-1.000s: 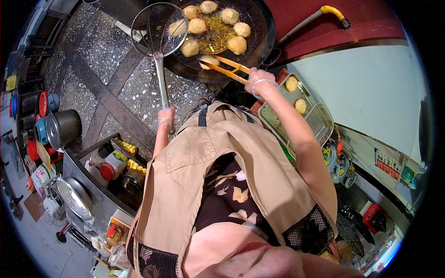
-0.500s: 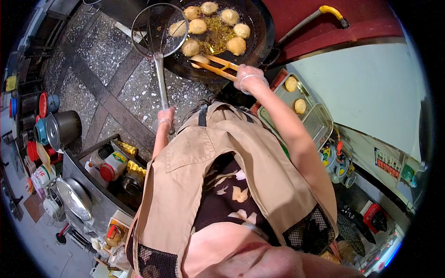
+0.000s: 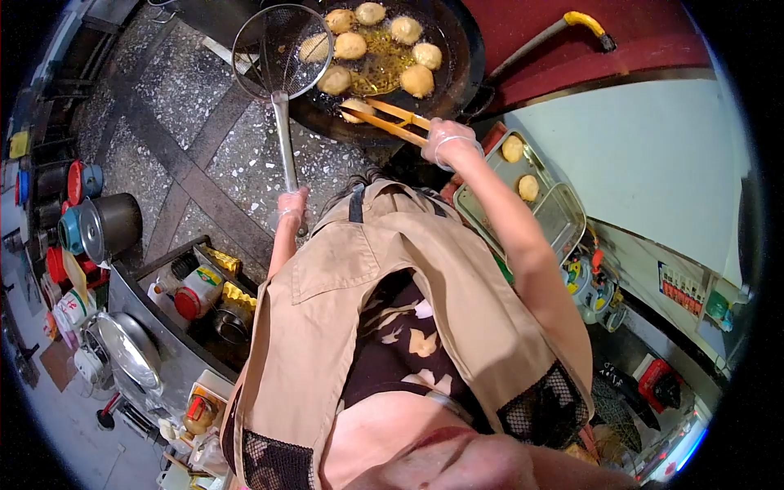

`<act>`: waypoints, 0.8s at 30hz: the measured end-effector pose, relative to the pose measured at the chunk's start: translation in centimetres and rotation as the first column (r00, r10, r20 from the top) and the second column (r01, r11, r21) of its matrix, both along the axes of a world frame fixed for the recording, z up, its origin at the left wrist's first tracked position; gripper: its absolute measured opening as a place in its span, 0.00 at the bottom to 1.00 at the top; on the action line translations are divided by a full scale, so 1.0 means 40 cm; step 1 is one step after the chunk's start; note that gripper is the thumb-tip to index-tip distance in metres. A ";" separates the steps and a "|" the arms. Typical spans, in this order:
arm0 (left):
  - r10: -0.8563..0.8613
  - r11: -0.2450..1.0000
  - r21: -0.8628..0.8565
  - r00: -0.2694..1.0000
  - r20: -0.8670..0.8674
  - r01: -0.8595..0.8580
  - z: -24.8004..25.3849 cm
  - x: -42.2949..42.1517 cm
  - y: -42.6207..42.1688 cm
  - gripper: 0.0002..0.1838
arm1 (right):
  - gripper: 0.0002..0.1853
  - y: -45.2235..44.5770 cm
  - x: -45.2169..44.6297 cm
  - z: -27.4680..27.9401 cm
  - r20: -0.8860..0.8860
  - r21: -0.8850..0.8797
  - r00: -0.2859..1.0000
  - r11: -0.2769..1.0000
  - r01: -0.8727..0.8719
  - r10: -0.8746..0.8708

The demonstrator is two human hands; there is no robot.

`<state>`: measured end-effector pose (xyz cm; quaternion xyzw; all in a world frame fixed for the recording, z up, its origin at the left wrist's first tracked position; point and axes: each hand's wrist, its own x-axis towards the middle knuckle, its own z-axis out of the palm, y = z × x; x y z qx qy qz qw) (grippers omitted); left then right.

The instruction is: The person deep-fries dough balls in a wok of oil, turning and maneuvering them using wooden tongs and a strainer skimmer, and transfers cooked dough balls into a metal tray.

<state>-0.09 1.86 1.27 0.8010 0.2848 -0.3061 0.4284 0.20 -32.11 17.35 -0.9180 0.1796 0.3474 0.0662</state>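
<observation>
My right hand point(image 3: 451, 143), in a clear plastic glove, is closed around wooden tongs point(image 3: 400, 122). Their tips are at a golden round dough cake point(image 3: 354, 110) by the near edge of the wok point(image 3: 465, 49); I cannot tell whether they grip it. Several more dough cakes point(image 3: 417, 81) sit in the bubbling oil. My left hand point(image 3: 291, 204), gloved too, grips the metal handle of a wire-mesh strainer point(image 3: 282, 53). The strainer's round basket hangs over the wok's left rim, and a cake shows through its mesh.
A metal tray point(image 3: 482, 200) with two pale dough cakes point(image 3: 512, 149) lies right of my body, beside a pale board point(image 3: 653, 155). A yellow-tipped pipe point(image 3: 581, 20) rests on the red surface. Behind on the left stand a pot point(image 3: 113, 229) and a cart point(image 3: 163, 351) of jars.
My right hand and the tongs have shifted slightly right and down, and the tips now overlap the nearest dough cake more. The strainer stays almost still.
</observation>
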 end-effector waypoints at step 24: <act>0.006 0.999 -0.033 1.000 -0.012 -0.007 0.025 0.000 -0.012 0.20 | 0.18 -0.090 -0.030 0.002 0.018 -0.198 0.999 0.980 -0.025 0.029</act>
